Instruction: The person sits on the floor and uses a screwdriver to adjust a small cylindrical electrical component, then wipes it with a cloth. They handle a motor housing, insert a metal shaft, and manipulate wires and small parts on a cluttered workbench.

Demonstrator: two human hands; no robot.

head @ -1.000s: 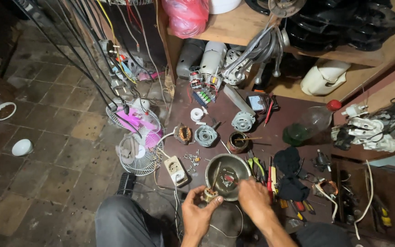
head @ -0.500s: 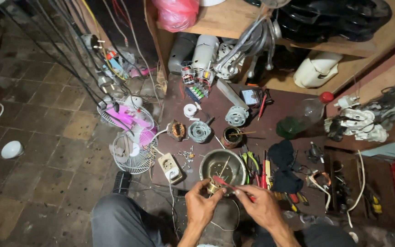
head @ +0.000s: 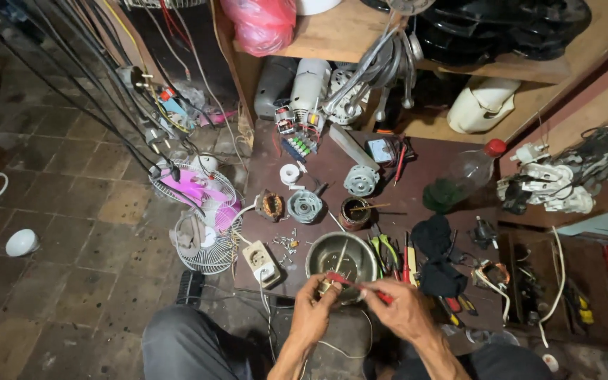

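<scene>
The person sat at the near edge of a dark brown workbench, both hands raised just in front of a round metal bowl. The left hand was closed around a small brass-coloured part, pinched between thumb and fingertips; what kind of part it was could not be made out. The right hand was closed on a red-handled tool, whose tip reached across to the small part, at the bowl's near rim. The two hands were close together, not touching.

A thin rod lay inside the bowl. Right of the bowl lay green-handled pliers and a red-and-yellow screwdriver, with a black cloth just beyond them. Left of the bowl sat a white power strip, with loose screws scattered between the strip and the bowl. Farther back stood a copper-wound motor stator, a grey motor housing beside it, and a small brown tin with a stick resting across it. A clear plastic bottle with a red cap lay tilted toward the right.

On the tiled floor at left stood a small fan with pink blades, and a white wire fan guard leaned beside the bench. A white bowl sat well apart on the floor. A wooden shelf above the bench carried a red plastic bag.
</scene>
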